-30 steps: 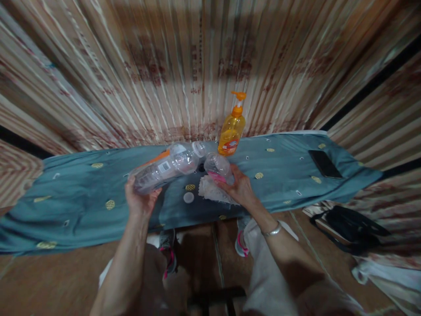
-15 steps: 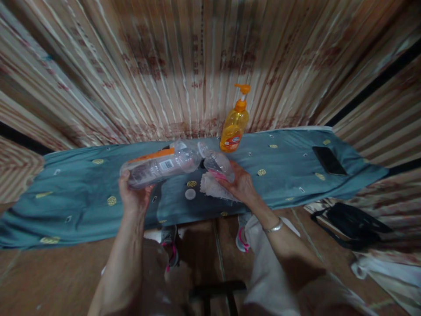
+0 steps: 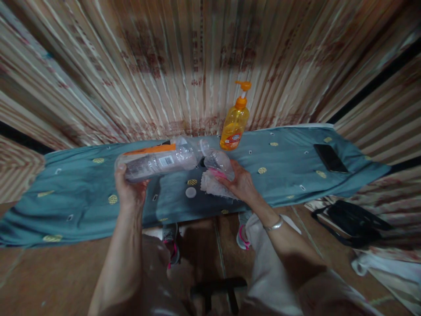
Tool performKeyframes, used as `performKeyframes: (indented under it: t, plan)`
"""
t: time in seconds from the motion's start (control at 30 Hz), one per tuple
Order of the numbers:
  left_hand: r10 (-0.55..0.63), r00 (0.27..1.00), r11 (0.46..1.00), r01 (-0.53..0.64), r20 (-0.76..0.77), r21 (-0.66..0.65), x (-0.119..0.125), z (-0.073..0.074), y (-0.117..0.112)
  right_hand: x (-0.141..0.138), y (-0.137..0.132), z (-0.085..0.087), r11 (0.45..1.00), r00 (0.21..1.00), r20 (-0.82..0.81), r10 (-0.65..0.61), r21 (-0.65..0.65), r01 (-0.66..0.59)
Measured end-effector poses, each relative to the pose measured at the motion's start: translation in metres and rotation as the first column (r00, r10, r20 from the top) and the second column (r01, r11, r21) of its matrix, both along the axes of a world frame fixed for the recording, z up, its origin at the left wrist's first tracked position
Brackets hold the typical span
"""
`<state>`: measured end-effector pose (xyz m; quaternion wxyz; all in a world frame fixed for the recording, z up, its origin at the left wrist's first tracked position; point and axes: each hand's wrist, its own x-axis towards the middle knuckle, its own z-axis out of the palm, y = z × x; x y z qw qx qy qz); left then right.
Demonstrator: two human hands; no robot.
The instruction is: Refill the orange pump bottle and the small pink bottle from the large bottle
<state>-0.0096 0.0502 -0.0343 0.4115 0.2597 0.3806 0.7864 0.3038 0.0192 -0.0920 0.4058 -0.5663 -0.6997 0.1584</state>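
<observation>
Feed shows left hand (image 3: 130,186) gripping base end of big clear bottle (image 3: 154,163), near horizontal, neck pointing right. Right hand (image 3: 241,182) curled round small clear container (image 3: 219,161); neck just beside it, contact I can't tell. I'd hold both steady, neck lined up, squeeze light: thin walls may buckle. Below, on teal tablecloth (image 3: 82,188): small white disc (image 3: 190,192), white cloth (image 3: 213,184). Behind: pump bottle (image 3: 234,128); I'd avoid bumping it.
</observation>
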Motion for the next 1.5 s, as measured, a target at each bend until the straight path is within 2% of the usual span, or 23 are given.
performKeyframes:
  t: [0.2, 0.37, 0.53, 0.77, 0.9, 1.17, 1.5]
  plan:
    - [-0.053, 0.998, 0.999, 0.054, -0.021, 0.006, 0.004, -0.001, 0.007, 0.006, 0.0, 0.01, 0.996, 0.992, -0.092, -0.084, -0.049, 0.08]
    - [-0.121, 0.993, 0.985, 0.121, 0.007, -0.124, 0.015, -0.012, 0.003, 0.014, 0.0, 0.018, 0.992, 0.98, -0.163, -0.113, -0.076, 0.102]
    - [-0.186, 0.98, 0.96, 0.198, 0.075, -0.199, 0.037, -0.021, -0.003, 0.023, -0.004, 0.018, 0.987, 0.972, -0.182, -0.148, -0.093, 0.133]
    - [-0.211, 0.96, 0.948, 0.246, 0.182, -0.202, 0.061, -0.026, 0.008, 0.033, -0.018, 0.015, 0.984, 0.977, -0.163, -0.137, -0.139, 0.115]
    - [-0.225, 0.954, 0.947, 0.262, 0.2, -0.186, 0.058, -0.023, 0.016, 0.036, -0.022, 0.016, 0.98, 0.981, -0.132, -0.141, -0.159, 0.119]
    - [-0.227, 0.965, 0.954, 0.248, 0.131, -0.17, 0.045, -0.001, 0.033, 0.035, -0.018, 0.019, 0.975, 0.966, -0.177, -0.187, -0.153, 0.161]
    - [-0.252, 0.941, 0.946, 0.288, 0.224, -0.146, 0.061, -0.015, 0.029, 0.028, -0.01, 0.013, 0.982, 0.968, -0.175, -0.177, -0.102, 0.161]
